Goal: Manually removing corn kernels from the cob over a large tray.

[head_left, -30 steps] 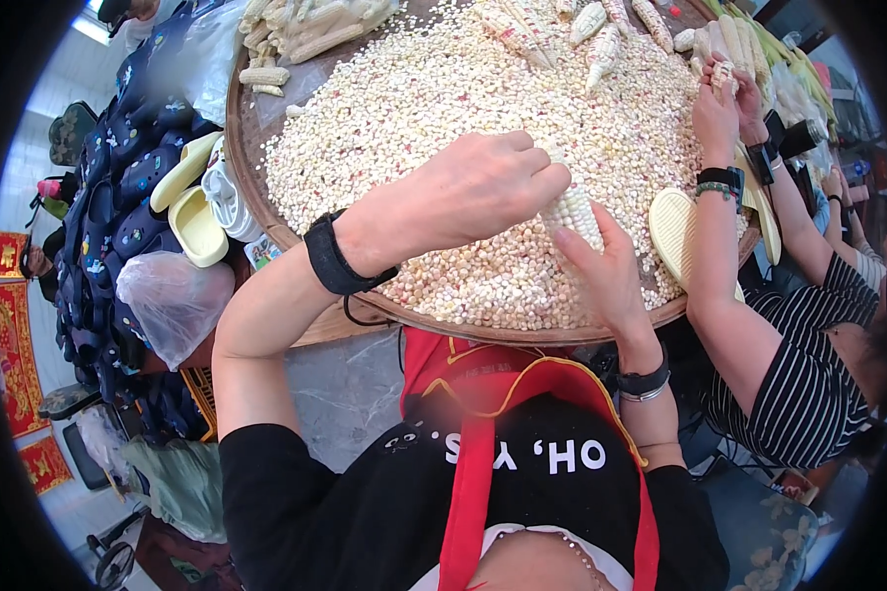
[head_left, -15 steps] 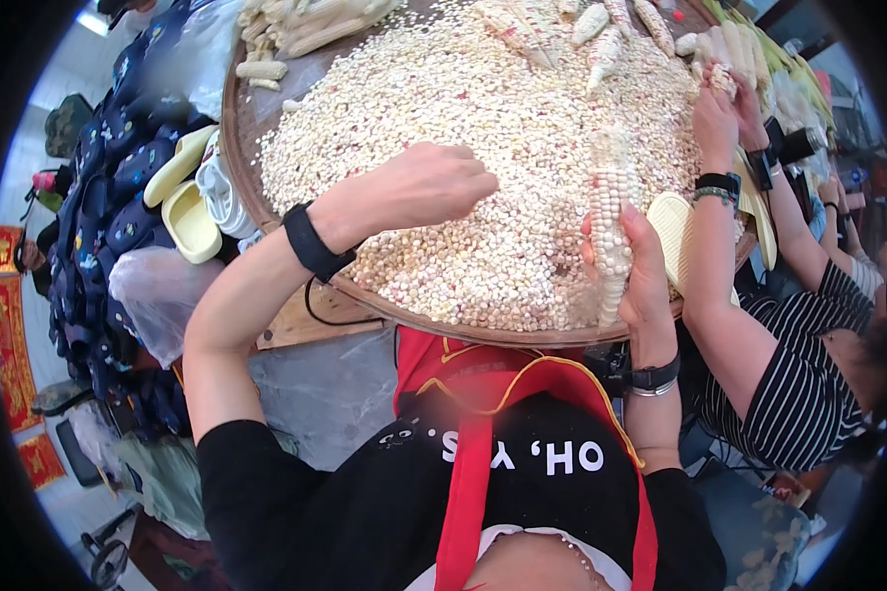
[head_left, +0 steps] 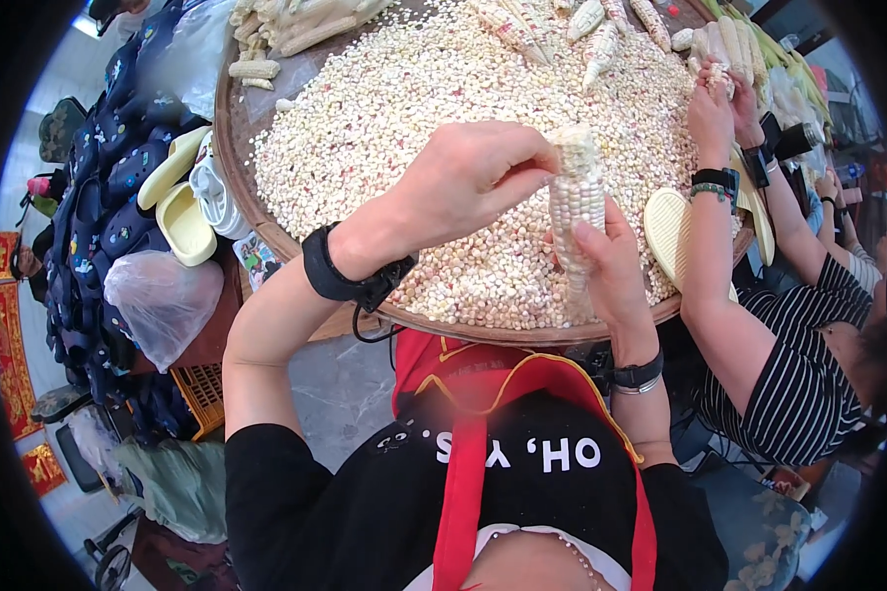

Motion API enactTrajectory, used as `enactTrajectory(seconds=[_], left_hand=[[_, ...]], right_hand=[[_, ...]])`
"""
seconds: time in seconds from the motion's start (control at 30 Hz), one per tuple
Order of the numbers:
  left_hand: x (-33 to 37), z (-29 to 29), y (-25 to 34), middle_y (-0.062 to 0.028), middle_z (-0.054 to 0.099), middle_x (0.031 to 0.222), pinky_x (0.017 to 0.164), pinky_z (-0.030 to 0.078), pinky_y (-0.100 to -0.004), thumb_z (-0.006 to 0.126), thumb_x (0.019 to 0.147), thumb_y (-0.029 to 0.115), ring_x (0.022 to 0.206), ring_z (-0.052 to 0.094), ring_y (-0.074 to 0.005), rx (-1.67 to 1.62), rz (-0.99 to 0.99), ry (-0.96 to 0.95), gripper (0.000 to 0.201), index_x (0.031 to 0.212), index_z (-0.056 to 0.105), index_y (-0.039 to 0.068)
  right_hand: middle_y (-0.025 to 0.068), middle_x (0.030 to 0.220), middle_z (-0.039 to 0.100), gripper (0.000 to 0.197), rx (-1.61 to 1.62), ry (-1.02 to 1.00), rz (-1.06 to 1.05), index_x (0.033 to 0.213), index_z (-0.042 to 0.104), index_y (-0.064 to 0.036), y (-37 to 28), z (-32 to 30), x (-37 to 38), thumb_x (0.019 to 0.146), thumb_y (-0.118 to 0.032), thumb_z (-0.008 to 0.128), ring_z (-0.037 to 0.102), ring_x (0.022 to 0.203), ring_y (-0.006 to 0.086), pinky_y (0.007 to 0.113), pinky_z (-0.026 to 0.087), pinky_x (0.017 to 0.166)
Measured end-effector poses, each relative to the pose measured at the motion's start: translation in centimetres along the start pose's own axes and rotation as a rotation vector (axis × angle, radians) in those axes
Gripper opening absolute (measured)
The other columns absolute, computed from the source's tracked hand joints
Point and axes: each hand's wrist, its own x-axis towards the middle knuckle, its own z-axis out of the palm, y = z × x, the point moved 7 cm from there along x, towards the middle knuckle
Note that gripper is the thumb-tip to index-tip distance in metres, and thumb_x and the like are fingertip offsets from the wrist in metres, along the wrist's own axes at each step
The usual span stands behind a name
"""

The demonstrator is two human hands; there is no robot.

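My right hand [head_left: 616, 264] is closed around the lower part of a corn cob [head_left: 578, 205], holding it nearly upright. Pale kernels still cover the middle of the cob, while its upper end looks rough and partly stripped. At that upper end, my left hand [head_left: 463, 182] has its thumb and curled forefinger pinched against the cob's left side. Both hands are above a thick spread of loose corn kernels [head_left: 394, 108], white and yellowish with some reddish ones. The kernels lie in a big round wooden tray [head_left: 229, 148] in front of me.
Stripped cobs [head_left: 320, 34] lie at the tray's far left, and several unstripped ears [head_left: 599, 54] at the far right. A co-worker's hands [head_left: 715, 113] hold a cob on the right. Pale slippers [head_left: 668, 236] rest near the right rim; yellow clogs [head_left: 185, 225] hang left.
My left hand has moved right, from over the kernels to the cob's upper end. The cob in my right hand has shifted slightly left.
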Motion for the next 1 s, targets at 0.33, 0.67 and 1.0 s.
enactTrajectory(seconds=[0.33, 0.67, 1.0], left_hand=[[0.2, -0.4, 0.9, -0.0102, 0.059, 0.095, 0.063, 0.051, -0.0301, 0.066, 0.076, 0.007, 0.076, 0.061, -0.0219, 0.024, 0.0, 0.143, 0.02, 0.095, 0.061, 0.004], [-0.2, 0.5, -0.5, -0.008, 0.061, 0.1, 0.061, 0.05, -0.0255, 0.068, 0.077, 0.005, 0.075, 0.063, -0.0153, -0.064, -0.099, 0.02, 0.027, 0.103, 0.059, 0.003], [-0.4, 0.6, -1.1, -0.0069, 0.06, 0.095, 0.067, 0.053, -0.0253, 0.067, 0.079, 0.006, 0.08, 0.062, -0.0142, -0.099, -0.156, -0.046, 0.024, 0.101, 0.06, 0.003]], right_hand=[[0.0061, 0.105, 0.057, 0.059, -0.217, 0.046, -0.121, 0.126, 0.039, -0.0023, -0.6, 0.6, -0.1, 0.076, 0.0, 0.07, 0.057, 0.093, 0.0106, 0.025, 0.048, 0.079], [0.0049, 0.105, 0.057, 0.06, -0.226, -0.007, -0.042, 0.131, 0.04, 0.0025, 0.4, 0.3, -0.5, 0.08, -0.011, 0.068, 0.055, 0.088, 0.008, 0.022, 0.046, 0.073], [0.0075, 0.108, 0.059, 0.063, -0.378, -0.016, -0.101, 0.132, 0.038, 0.0066, -0.2, 1.1, -0.9, 0.08, -0.012, 0.068, 0.055, 0.092, 0.0087, 0.023, 0.046, 0.076]])
